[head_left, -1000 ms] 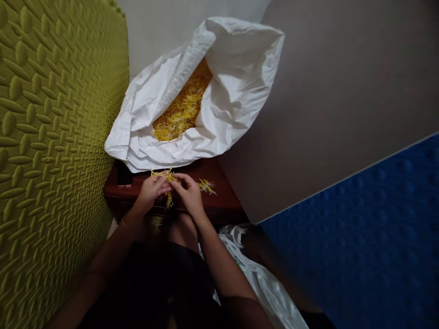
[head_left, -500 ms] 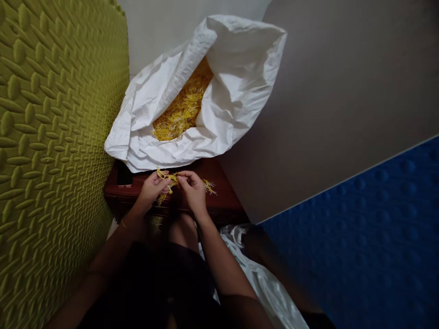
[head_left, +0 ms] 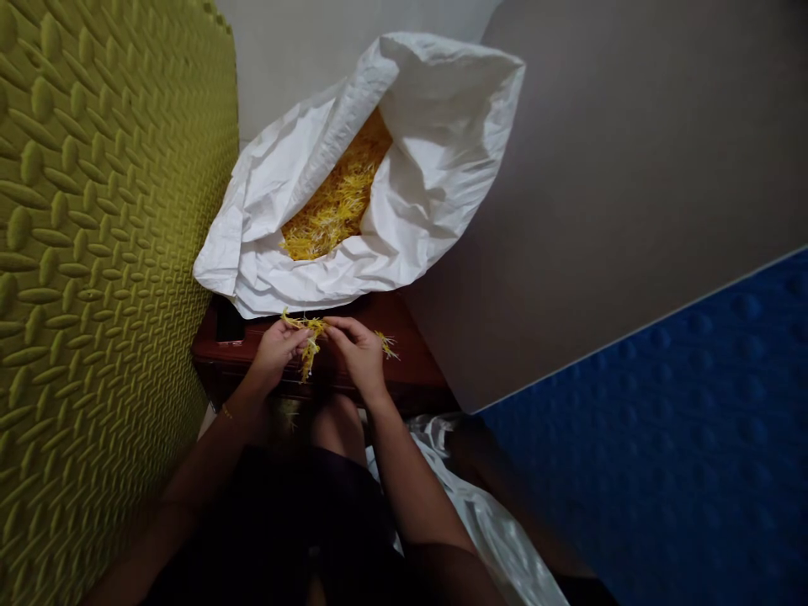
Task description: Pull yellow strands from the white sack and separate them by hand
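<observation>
My left hand (head_left: 276, 355) and my right hand (head_left: 359, 352) meet over a dark red-brown wooden stool (head_left: 404, 370), both pinched on a small bunch of thin yellow strands (head_left: 308, 338). A few strands hang down between the hands. A second small tuft of yellow strands (head_left: 386, 343) lies on the stool just right of my right hand. Behind the stool stands a big open white sack (head_left: 429, 160), filled with a heap of the same yellow strands (head_left: 334, 206).
A green embossed foam mat (head_left: 94, 252) rises on the left. A blue dimpled mat (head_left: 662, 438) covers the floor at lower right, beside grey floor (head_left: 631, 151). A crumpled white plastic bag (head_left: 486, 522) lies by my right leg.
Both hands stay at the same spot on the stool; the fingers shift slightly and the bunch of strands turns between them. The sack has not moved.
</observation>
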Demonstrator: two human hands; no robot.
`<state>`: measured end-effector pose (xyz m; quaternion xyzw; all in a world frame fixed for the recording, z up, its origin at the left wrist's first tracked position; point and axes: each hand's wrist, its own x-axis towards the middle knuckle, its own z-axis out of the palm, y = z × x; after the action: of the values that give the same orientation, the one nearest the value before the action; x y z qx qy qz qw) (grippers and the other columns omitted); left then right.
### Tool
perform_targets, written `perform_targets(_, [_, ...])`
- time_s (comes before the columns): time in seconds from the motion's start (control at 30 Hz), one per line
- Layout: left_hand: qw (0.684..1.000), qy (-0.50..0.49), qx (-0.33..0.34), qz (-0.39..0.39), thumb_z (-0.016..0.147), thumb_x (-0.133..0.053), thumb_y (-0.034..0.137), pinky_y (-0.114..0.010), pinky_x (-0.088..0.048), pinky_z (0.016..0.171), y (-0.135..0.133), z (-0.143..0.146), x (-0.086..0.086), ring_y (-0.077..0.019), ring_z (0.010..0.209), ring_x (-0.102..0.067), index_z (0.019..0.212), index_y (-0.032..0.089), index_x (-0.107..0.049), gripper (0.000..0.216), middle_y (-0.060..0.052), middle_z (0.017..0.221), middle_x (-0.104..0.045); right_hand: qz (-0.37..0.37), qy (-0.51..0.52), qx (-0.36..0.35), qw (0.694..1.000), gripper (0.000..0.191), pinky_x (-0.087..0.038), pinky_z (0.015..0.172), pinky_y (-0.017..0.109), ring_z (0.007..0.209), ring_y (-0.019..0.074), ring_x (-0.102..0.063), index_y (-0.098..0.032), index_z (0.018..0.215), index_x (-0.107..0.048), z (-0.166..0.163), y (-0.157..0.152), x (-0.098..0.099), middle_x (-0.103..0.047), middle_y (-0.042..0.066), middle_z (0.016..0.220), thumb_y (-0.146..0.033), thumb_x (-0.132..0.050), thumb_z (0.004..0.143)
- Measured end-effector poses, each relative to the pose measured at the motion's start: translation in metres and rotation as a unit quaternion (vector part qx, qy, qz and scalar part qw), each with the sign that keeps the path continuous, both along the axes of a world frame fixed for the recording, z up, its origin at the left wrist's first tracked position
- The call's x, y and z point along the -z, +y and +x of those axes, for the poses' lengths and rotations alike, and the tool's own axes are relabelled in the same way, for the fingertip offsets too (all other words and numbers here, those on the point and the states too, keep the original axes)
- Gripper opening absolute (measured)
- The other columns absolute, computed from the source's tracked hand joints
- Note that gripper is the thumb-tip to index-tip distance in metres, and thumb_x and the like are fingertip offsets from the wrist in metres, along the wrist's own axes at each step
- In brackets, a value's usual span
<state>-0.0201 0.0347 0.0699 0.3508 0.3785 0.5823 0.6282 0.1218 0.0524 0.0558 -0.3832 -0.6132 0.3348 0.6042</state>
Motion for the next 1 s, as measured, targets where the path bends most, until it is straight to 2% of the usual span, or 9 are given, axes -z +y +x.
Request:
perform_targets(0.23, [1.000,-0.017,0.014,-0.002,0.066,-0.072,0.021,-0.016,-0.036,0.050,0.002,0.001,0.005,-0.0022,0.050,-0.043,0.077,0.013,-0.056,0.021,0.004,0.062,-0.053,0.044,-0.015,0.022,0.999,0.009,-0.046,0.079,0.031,0.080,0.0153,-0.060,-0.020,0.078,-0.067,0.003,-0.002,-0.002,-0.065,0.002,0.081,-0.026,-0.060,0.076])
perform_targets(0.4, [0.998,-0.047,0.021,-0.025,0.073,-0.066,0.022,-0.018,-0.031,0.047,0.001,0.005,0.007,-0.0027,0.048,-0.037,0.073,0.013,-0.057,0.012,0.003,0.060,-0.048,0.006,0.030,0.009,1.000,0.008,-0.046,0.077,0.030,0.076,0.0149,-0.059,-0.020,0.075,-0.065,0.000,-0.003,-0.001,-0.065,0.001,0.077,-0.027,-0.063,0.073])
perform_targets(0.6, [0.997,-0.072,-0.002,-0.040,0.075,-0.064,0.027,-0.017,-0.031,0.048,-0.001,0.012,0.014,-0.0030,0.051,-0.041,0.071,0.015,-0.050,0.019,0.003,0.063,-0.046,-0.028,0.037,-0.013,0.999,0.011,-0.046,0.073,0.029,0.075,0.0148,-0.058,-0.020,0.075,-0.065,-0.005,-0.004,0.005,-0.065,0.001,0.076,-0.029,-0.064,0.070])
perform_targets(0.73, [0.996,-0.085,-0.036,-0.006,0.077,-0.062,0.024,-0.016,-0.029,0.047,-0.002,0.021,0.018,-0.0021,0.050,-0.037,0.072,0.014,-0.049,0.017,0.004,0.062,-0.045,-0.093,0.141,-0.015,0.986,0.015,-0.047,0.067,0.028,0.064,0.0125,-0.055,-0.020,0.074,-0.061,-0.010,-0.002,0.012,-0.061,-0.002,0.068,-0.032,-0.066,0.069])
perform_targets(0.87, [0.994,-0.105,-0.033,0.010,0.079,-0.059,0.024,-0.017,-0.029,0.049,-0.005,0.033,0.018,-0.0024,0.051,-0.037,0.075,0.014,-0.050,0.014,0.003,0.065,-0.048,-0.138,0.274,-0.038,0.951,0.022,-0.047,0.062,0.025,0.059,0.0099,-0.054,-0.019,0.075,-0.058,-0.015,-0.001,0.014,-0.059,-0.003,0.066,-0.034,-0.070,0.065])
perform_targets(1.0, [0.991,-0.129,-0.037,-0.004,0.079,-0.058,0.021,-0.016,-0.030,0.050,-0.005,0.043,0.019,-0.0020,0.052,-0.038,0.077,0.014,-0.050,0.011,0.002,0.067,-0.051,-0.163,0.320,-0.042,0.932,0.027,-0.046,0.058,0.023,0.056,0.0086,-0.053,-0.019,0.072,-0.056,-0.016,0.001,0.014,-0.057,-0.004,0.062,-0.037,-0.073,0.060])
